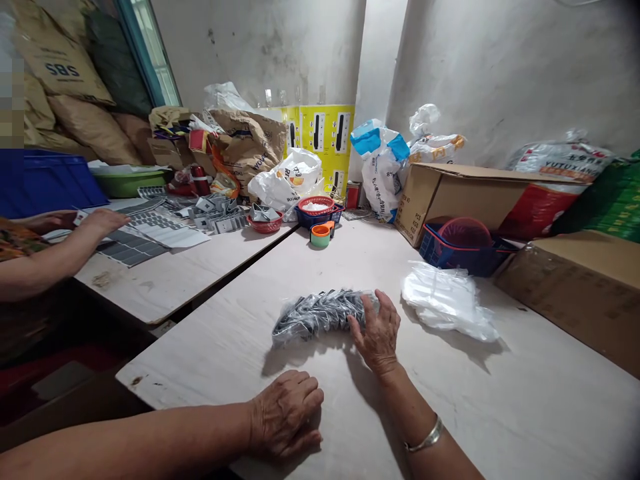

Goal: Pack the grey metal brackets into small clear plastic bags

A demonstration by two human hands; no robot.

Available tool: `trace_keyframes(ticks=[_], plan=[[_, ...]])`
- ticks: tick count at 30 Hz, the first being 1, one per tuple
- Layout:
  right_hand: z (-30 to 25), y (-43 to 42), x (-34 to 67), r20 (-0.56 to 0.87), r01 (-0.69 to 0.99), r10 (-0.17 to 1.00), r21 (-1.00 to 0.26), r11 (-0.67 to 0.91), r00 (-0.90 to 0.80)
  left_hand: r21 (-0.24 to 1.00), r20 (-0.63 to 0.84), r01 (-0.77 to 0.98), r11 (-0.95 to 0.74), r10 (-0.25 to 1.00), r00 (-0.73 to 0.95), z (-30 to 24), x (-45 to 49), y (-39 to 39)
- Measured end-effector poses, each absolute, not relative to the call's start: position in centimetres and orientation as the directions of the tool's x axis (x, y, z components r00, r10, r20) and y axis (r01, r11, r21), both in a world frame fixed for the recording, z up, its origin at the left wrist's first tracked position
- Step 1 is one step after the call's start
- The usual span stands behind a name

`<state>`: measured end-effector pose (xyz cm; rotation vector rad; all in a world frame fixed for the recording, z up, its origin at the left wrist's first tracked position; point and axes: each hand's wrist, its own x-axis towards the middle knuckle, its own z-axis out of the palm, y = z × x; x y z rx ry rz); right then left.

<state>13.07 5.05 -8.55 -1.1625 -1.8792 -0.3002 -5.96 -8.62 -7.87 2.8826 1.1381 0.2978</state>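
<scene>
At the far left we see a co-worker's hand (103, 220) lying flat on grey sheets of punched card (133, 243) on the neighbouring bench (170, 280), well apart from the person's own hands. On the pale wooden bench (500, 413) in front, the person's left hand (285, 413) rests near the front edge, its grip curled loosely in and holding nothing. Just beyond it lies a clear plastic bag packed with grey metal pieces (317, 315). We read its long axis as running across the bench from left to right in a slight bow, with the left end a little nearer the person and the right end pointing towards the boxes. The right hand (377, 330) lies on that right end, its grip wide, with the fingers spread flat over the plastic rather than closed round it. A silver bangle (425, 437) sits on that wrist. Just right of the hand, and apart from it, we find a loose pile of empty clear plastic bags (447, 303). Behind them stands a blue plastic basket holding a red bowl (463, 250), and at the far right a brown cardboard box (575, 287).
</scene>
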Motion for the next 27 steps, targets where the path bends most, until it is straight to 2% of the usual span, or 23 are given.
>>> trace_keyframes(ticks=[3,10,27], plan=[[-8.4,4.9,13.0,0.804,0.794,0.55,-0.174,0.582,-0.227,0.099,0.167,0.669,-0.736,0.675,0.718,-7.7,-5.9,-8.6],[-8.5,5.1,12.5,0.841,0.662,0.344,0.022,0.749,-0.418,0.084,0.12,0.688,-0.72,0.693,0.711,-7.7,-5.9,-8.6],[-8.1,3.6,11.8,0.72,0.573,0.354,0.072,0.817,-0.596,0.07,0.153,0.694,-0.716,0.695,0.702,-8.2,-5.9,-8.5]])
